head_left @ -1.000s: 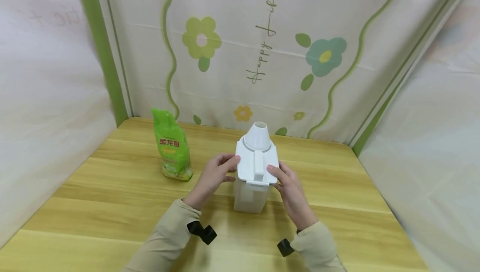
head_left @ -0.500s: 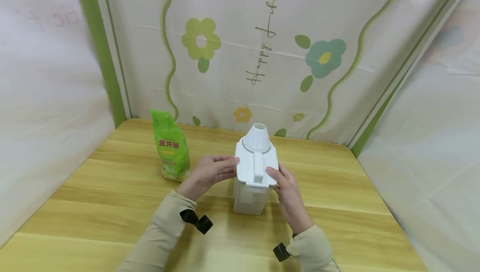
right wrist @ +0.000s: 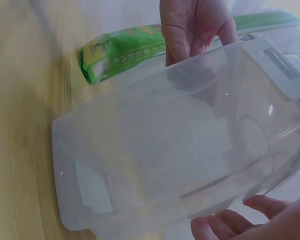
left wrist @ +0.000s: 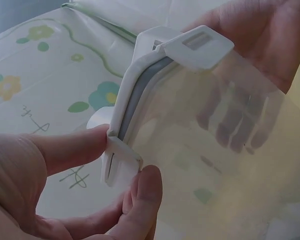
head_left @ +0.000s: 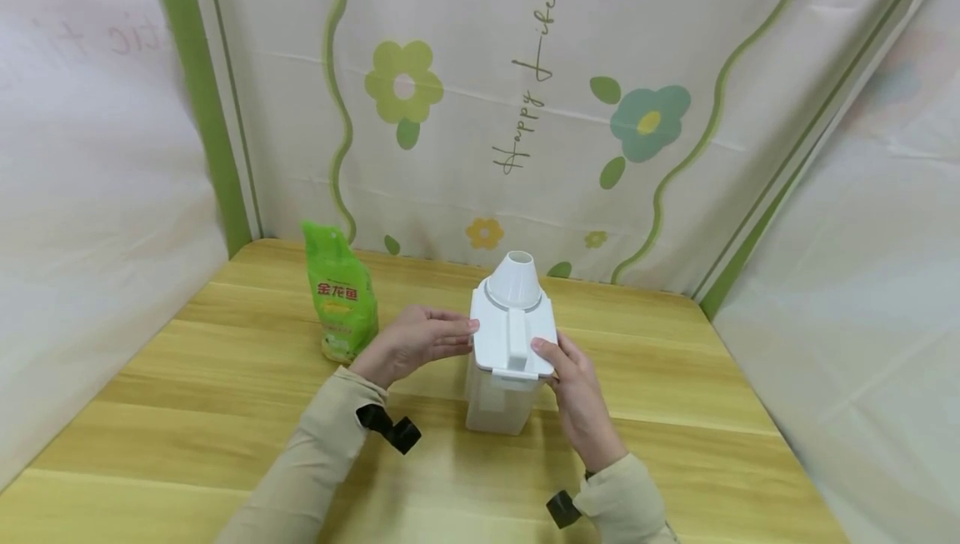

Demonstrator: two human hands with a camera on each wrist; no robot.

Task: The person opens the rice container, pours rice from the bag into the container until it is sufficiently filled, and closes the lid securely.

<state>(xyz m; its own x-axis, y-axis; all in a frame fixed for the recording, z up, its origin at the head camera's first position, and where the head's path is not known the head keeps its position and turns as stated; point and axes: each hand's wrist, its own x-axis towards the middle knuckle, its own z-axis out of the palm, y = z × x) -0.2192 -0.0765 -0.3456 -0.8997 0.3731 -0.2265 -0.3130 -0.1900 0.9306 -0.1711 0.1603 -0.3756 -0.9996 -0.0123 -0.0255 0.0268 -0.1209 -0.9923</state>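
Note:
A translucent plastic storage container (head_left: 497, 407) stands upright on the table. Its white lid (head_left: 491, 340) carries a raised bar and a cone-shaped spout (head_left: 514, 281). At the lid's left edge my left hand (head_left: 412, 342) pinches a white side latch (left wrist: 124, 162), thumb at the lid rim and fingertips at the latch's lower end. My right hand (head_left: 577, 390) grips the container's right side, thumb on top of the lid and fingers against the wall, seen through the plastic in the left wrist view. Another latch (right wrist: 282, 67) sits on the near side, tilted outward from the wall.
A green printed bag (head_left: 341, 302) stands left of the container, just behind my left wrist. The wooden table (head_left: 660, 361) ends at a patterned curtain (head_left: 465, 186), with pale fabric walls on both sides. A black camera mount is strapped to each wrist.
My left wrist has shifted left, and its fingers have drawn closer together at the lid's left edge. The right hand keeps its hold; the container stays almost in place.

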